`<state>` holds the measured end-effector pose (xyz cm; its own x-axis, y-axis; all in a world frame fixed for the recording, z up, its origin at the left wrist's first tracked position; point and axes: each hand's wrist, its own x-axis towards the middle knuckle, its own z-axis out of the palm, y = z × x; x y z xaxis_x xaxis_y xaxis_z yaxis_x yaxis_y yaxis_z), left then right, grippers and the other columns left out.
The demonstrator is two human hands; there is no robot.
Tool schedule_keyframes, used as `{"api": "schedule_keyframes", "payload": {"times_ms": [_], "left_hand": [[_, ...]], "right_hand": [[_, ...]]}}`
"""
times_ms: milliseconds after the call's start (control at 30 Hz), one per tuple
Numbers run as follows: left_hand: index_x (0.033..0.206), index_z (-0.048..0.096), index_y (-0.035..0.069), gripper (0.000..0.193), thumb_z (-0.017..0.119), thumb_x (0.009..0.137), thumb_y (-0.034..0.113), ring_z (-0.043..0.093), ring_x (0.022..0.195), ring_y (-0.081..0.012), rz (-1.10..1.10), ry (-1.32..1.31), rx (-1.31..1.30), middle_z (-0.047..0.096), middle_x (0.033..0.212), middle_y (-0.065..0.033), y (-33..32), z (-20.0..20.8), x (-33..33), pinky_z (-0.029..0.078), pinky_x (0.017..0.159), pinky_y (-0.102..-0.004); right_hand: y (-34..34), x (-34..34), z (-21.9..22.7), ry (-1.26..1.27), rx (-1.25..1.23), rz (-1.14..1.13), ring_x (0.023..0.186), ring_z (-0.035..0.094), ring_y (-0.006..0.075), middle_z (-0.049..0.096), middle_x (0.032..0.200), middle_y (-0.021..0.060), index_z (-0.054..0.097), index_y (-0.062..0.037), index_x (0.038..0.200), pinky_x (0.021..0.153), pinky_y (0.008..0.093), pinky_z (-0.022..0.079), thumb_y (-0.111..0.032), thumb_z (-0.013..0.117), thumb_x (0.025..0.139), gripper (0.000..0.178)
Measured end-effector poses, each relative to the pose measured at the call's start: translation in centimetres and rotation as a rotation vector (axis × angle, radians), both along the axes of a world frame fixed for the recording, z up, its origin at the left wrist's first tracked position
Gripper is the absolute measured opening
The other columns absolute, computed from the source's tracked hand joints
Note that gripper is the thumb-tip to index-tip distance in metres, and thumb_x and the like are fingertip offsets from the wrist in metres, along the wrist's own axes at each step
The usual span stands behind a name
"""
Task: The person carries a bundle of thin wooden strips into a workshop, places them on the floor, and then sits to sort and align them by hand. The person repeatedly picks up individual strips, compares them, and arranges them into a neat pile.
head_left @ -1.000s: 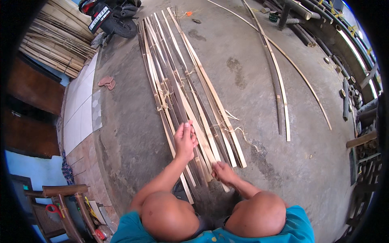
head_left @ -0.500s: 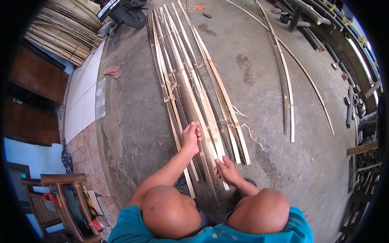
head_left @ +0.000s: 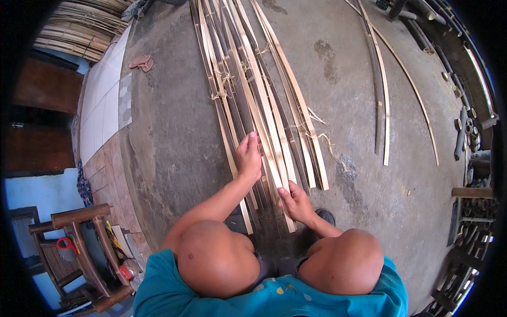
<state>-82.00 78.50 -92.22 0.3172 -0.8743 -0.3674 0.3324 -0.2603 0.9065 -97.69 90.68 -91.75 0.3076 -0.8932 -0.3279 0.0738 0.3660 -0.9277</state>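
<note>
Long split bamboo strips (head_left: 255, 98), pale inside and grey-brown outside, lie lengthwise before me. My left hand (head_left: 249, 158) is closed at the left edge of the strips, thumb uppermost, gripping a bamboo strip. Closer to me, my right hand (head_left: 297, 205) is closed on the near end of the strips, its thumb pressing on a pale face. Its fingertips are partly hidden beneath the bamboo. Thin fibre ties (head_left: 224, 87) wrap the left part of the pile, and another loose tie (head_left: 328, 141) trails off its right side.
Further bamboo strips (head_left: 383, 105) rest on the concrete floor at the right. Cut bamboo poles (head_left: 460, 134) line the right wall. A bamboo chair (head_left: 79, 253) with a tape roll stands at lower left. Stacked strips (head_left: 79, 31) fill the far left, near a pink object (head_left: 141, 63).
My view has shifted, so the floor and pile sit higher in the picture. My left hand has turned thumb up against the strips; my right hand stays by their near end.
</note>
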Motion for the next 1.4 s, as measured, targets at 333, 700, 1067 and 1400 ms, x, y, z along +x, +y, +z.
{"api": "schedule_keyframes", "payload": {"times_ms": [333, 700, 1067, 1400], "left_hand": [[0.114, 0.062, 0.004, 0.029, 0.055, 0.101, 0.029, 0.059, 0.087, -0.0114, -0.095, 0.219, 0.242, 0.062, 0.097, -0.0018, -0.4, -3.4, 2.5, 0.05, 0.076, -0.0285], [0.113, 0.059, 0.004, 0.026, 0.065, 0.095, 0.023, 0.062, 0.091, -0.016, -0.119, 0.325, 0.174, 0.063, 0.1, -0.0046, 0.0, -3.2, 2.2, 0.052, 0.081, -0.0319], [0.111, 0.06, 0.006, 0.018, 0.059, 0.098, 0.019, 0.063, 0.096, -0.0141, -0.24, 0.267, 0.124, 0.066, 0.103, -0.0026, 0.3, -2.1, 2.4, 0.052, 0.087, -0.0323], [0.116, 0.058, 0.008, 0.021, 0.058, 0.099, 0.021, 0.065, 0.097, -0.0179, -0.267, 0.299, 0.265, 0.067, 0.109, -0.0047, 0.4, -2.1, 3.4, 0.055, 0.085, -0.0369]], "right_hand": [[0.3, 0.3, -1.9, 0.174, 0.021, 0.027, 0.073, 0.06, 0.0196, 0.059, 0.076, 0.0071, 0.056, -0.0011, 0.094, 0.07, 0.0341, 0.049, -0.034, 0.042, 0.105, 0.037], [0.9, 1.5, -3.6, 0.04, 0.107, -0.161, 0.083, 0.056, 0.0166, 0.061, 0.088, 0.0094, 0.056, -0.0002, 0.105, 0.079, 0.032, 0.046, -0.027, 0.048, 0.103, 0.028], [0.7, 0.7, -4.3, 0.235, 0.11, -0.141, 0.07, 0.055, 0.0164, 0.058, 0.075, 0.0093, 0.055, -0.0005, 0.102, 0.067, 0.0347, 0.047, -0.027, 0.057, 0.097, 0.027], [-0.3, -0.1, -0.9, 0.456, -0.135, -0.064, 0.077, 0.065, 0.0434, 0.065, 0.081, 0.0266, 0.058, 0.0007, 0.105, 0.068, 0.0486, 0.05, -0.024, 0.055, 0.096, 0.026]]}}
